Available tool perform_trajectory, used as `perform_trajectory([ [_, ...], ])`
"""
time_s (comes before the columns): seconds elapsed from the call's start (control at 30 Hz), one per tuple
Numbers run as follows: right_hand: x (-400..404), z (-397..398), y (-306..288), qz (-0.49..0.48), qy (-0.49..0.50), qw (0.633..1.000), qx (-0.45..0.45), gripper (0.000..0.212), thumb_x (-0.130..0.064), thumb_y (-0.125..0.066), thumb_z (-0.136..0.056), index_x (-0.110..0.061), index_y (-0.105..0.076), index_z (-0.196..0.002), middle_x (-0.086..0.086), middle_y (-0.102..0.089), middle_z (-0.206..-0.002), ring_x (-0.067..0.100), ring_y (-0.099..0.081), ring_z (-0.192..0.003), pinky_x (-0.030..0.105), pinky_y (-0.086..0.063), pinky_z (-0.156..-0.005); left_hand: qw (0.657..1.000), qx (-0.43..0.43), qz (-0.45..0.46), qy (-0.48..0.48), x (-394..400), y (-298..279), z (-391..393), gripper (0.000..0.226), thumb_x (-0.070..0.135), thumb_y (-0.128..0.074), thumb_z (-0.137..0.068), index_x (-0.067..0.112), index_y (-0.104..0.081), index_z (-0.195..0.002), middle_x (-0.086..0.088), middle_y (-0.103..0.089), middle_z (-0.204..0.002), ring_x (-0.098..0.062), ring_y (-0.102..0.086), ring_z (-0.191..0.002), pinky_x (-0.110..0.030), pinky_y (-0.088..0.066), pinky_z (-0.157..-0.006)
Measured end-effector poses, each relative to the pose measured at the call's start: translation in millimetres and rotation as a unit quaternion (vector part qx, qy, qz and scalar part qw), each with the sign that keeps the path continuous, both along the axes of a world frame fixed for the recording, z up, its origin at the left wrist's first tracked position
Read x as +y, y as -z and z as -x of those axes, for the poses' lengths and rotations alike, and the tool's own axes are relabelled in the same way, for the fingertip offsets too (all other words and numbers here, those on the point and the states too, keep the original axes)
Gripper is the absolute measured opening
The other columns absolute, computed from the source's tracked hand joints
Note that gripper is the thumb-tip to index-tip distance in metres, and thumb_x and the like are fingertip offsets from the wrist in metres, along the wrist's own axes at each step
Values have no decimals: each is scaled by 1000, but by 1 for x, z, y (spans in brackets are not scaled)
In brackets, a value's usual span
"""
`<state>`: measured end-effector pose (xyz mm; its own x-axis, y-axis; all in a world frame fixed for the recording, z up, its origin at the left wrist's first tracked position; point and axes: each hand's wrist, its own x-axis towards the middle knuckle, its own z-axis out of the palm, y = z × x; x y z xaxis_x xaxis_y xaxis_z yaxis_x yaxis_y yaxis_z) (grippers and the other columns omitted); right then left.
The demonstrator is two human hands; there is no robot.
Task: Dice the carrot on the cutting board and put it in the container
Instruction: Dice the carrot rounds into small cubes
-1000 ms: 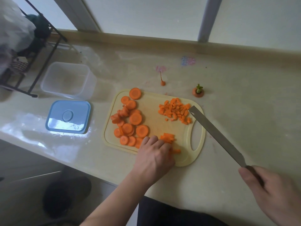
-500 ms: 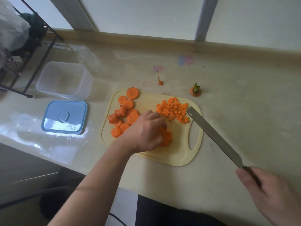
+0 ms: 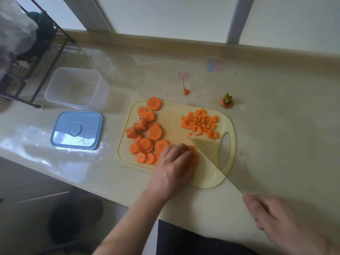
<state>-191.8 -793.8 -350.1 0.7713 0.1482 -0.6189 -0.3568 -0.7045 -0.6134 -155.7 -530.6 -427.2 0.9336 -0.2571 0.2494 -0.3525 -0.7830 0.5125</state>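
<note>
On the worktop's near edge we see a pale yellow plastic cutting board (image 3: pixel 206 173), rounded at its corners, with an oval handle slot at its right end. Flat carrot rounds (image 3: pixel 147 137) crowd its left half; small rough dice (image 3: pixel 199 123) heap at its far right corner. The middle of the board is bare. Toward the worktop's far left stands a clear, square container (image 3: pixel 73 87), with its glossy blue lid (image 3: pixel 77 130) nearer us. Our left hand (image 3: pixel 173 166) curls down over carrot pieces at the board's near edge. Our right hand (image 3: pixel 276 218) is closed around the handle of a thin steel knife (image 3: pixel 207 155), its blade slanting just beside the left fingers (image 3: pixel 182 150).
</note>
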Motion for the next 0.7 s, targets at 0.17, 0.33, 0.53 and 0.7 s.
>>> perform_trajectory([
  [0.17, 14, -17, -13, 2, -40, 999, 6, 77, -83, -27, -77, -8, -35, -62, -4, -28, -50, 6, -27, -46, 22, -25, -47, 993, 14, 51, -105, -22, 7, 10, 36, 32, -71, -91, 3, -73, -113, -11, -63, -114, -25, -54, -101, -31, -45, -90],
  [0.33, 11, -31, -17, 14, -80, 997, 15, 83, -87, -22, -75, -6, -35, -63, -3, -30, -50, 7, -29, -45, 22, -27, -47, 992, -9, 54, -116, -24, 9, 10, 36, 31, -76, -89, 2, -73, -111, -13, -62, -111, -26, -55, -99, -33, -47, -89],
  [0.53, 6, -30, -17, 7, -71, 997, 8, 93, -102, -21, -58, -11, -37, -67, -4, -28, -52, 6, -28, -49, 28, -29, -51, 995, -35, 26, -85, -16, 8, 6, 46, 40, -73, -90, 0, -71, -111, -15, -60, -112, -28, -54, -98, -36, -49, -86],
  [0.7, 7, -21, -18, 10, -64, 998, 16, 93, -103, -21, -55, -13, -40, -67, -3, -32, -49, 6, -30, -47, 28, -30, -50, 997, -71, 18, -32, -14, 9, 6, 27, 21, -77, -88, 1, -74, -106, -16, -67, -112, -36, -62, -103, -43, -51, -90],
])
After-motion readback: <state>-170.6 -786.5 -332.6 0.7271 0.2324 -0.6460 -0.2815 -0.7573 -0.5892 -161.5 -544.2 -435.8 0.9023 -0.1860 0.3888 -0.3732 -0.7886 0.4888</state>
